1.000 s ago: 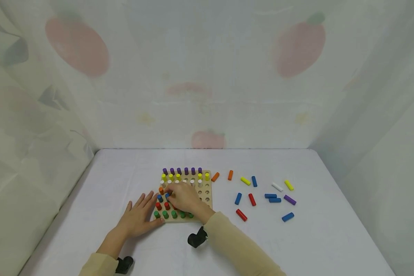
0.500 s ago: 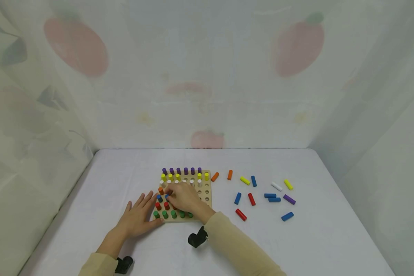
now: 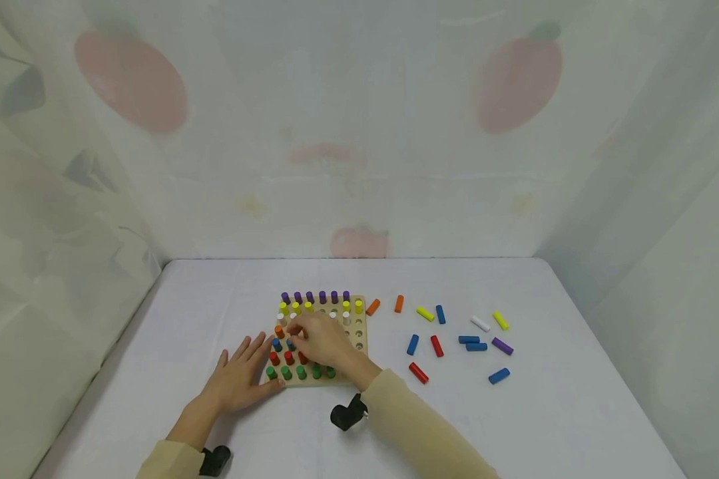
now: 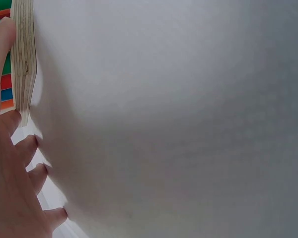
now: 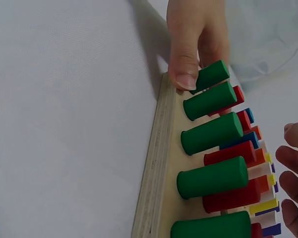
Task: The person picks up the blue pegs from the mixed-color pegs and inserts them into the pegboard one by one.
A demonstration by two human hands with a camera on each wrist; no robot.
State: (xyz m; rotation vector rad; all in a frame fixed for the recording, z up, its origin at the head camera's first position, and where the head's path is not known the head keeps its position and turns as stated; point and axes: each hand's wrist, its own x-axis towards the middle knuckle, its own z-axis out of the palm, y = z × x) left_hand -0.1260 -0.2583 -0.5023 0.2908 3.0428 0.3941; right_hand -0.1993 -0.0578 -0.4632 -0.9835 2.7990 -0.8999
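Note:
A wooden pegboard (image 3: 363,326) stands in front of me with rows of coloured pegs. My left hand (image 3: 234,379) rests with spread fingers on the table at its left side; the thumb (image 5: 185,74) lies at the front corner by a green peg (image 5: 212,77). Over the board's middle, my right hand (image 3: 325,342) has thumb and forefinger just above a blue peg (image 3: 290,345), nothing visible between them. In the right wrist view the right fingers (image 5: 295,181) hang loosely curled beside the pegs. That hand hides part of the middle rows.
Loose pegs lie right of the board: orange pegs (image 3: 399,304), yellow pegs (image 3: 500,320), several blue pegs (image 3: 499,376), red pegs (image 3: 419,372), a white peg (image 3: 480,324) and a purple peg (image 3: 502,346). A white curtain (image 3: 359,199) hangs behind the table.
My right hand has let go of the blue peg in the second column and risen slightly off it, the wrist shifting a little right. The left hand stays where it was.

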